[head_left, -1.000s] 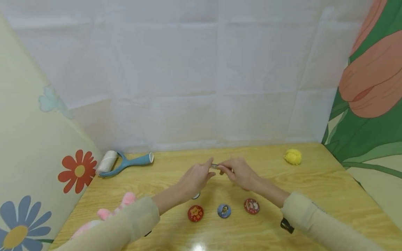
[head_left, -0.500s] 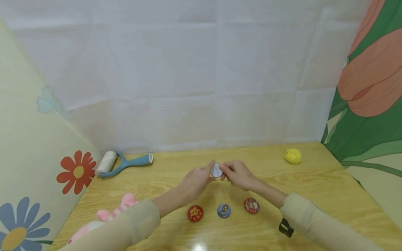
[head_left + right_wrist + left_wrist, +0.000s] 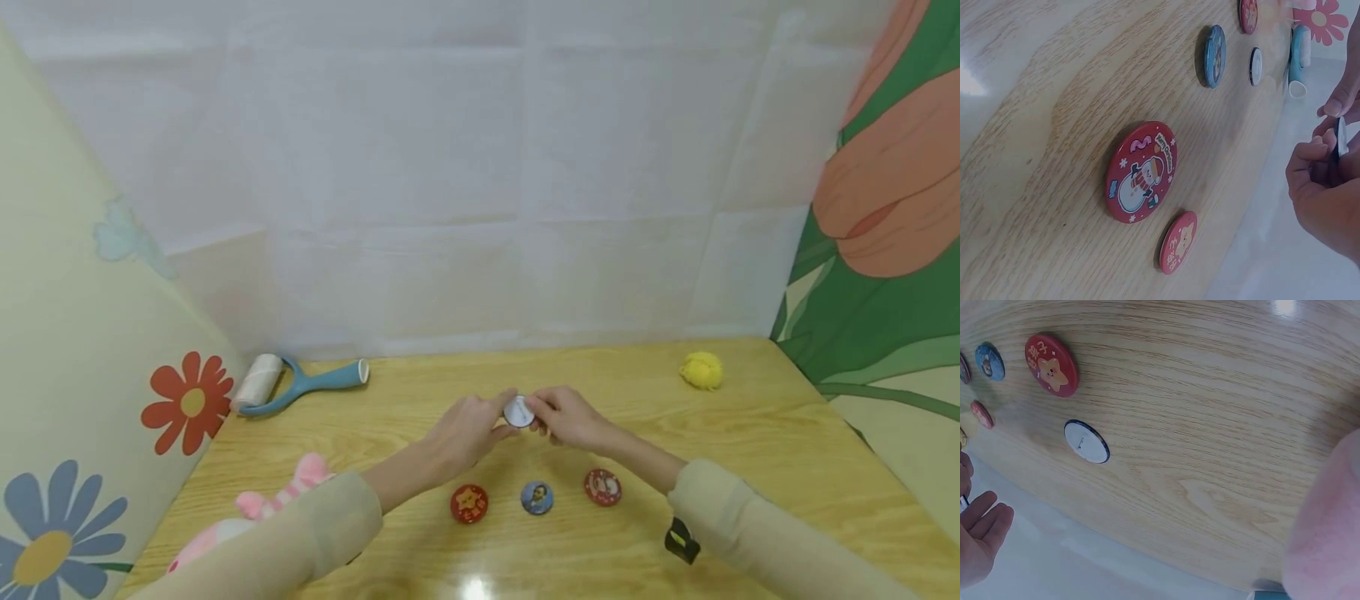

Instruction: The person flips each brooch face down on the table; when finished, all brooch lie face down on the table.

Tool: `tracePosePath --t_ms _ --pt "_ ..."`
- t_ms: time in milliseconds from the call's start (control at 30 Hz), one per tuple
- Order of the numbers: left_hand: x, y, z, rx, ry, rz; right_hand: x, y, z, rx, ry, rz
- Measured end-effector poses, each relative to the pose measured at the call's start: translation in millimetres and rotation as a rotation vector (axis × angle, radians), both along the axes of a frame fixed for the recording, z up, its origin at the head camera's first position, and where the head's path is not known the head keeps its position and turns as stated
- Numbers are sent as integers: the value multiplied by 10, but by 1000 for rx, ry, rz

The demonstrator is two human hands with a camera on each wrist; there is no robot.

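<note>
Both hands meet above the table around a round pin badge (image 3: 518, 412), its white back with the pin facing the head camera. My left hand (image 3: 468, 429) pinches its left edge between thumb and fingers. The right hand (image 3: 566, 417) pinches its right side, fingertips at the pin. In the right wrist view the badge (image 3: 1340, 140) shows nearly edge-on. Nearer me lie a red star badge (image 3: 469, 504), a blue portrait badge (image 3: 537, 497) and a red snowman badge (image 3: 603, 487). A face-down badge (image 3: 1087, 442) shows in the left wrist view, hidden in the head view.
Another red star badge (image 3: 1179, 242) lies beyond the snowman one. A blue-handled lint roller (image 3: 303, 385) lies at the back left, a yellow ball-like item (image 3: 702, 371) at the back right. A pink plush toy (image 3: 217, 537) is partly under the left sleeve; a small black item (image 3: 682, 542) sits by the right sleeve.
The held badge has turned from nearly edge-on to show its white back to the head camera. Both hands have shifted slightly and still hold it.
</note>
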State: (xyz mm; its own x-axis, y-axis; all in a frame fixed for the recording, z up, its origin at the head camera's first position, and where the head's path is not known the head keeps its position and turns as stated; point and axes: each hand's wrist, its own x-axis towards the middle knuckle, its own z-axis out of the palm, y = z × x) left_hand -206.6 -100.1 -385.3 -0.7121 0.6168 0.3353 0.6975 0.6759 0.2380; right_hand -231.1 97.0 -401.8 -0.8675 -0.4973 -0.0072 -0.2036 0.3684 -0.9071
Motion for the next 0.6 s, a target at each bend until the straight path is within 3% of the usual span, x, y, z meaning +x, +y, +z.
tracePosePath --t_ms 67,133,333,600 --pt "-10 7 -4 12 -27 -2 -12 2 -19 11 23 -2" --pt "-19 19 -14 27 -67 -2 -23 10 -42 39 111 -3" --pt "-35 41 -70 28 -143 -9 -41 53 -98 158 564 71" --pt "-59 47 -165 17 -140 -4 -23 139 -139 322 700 209"
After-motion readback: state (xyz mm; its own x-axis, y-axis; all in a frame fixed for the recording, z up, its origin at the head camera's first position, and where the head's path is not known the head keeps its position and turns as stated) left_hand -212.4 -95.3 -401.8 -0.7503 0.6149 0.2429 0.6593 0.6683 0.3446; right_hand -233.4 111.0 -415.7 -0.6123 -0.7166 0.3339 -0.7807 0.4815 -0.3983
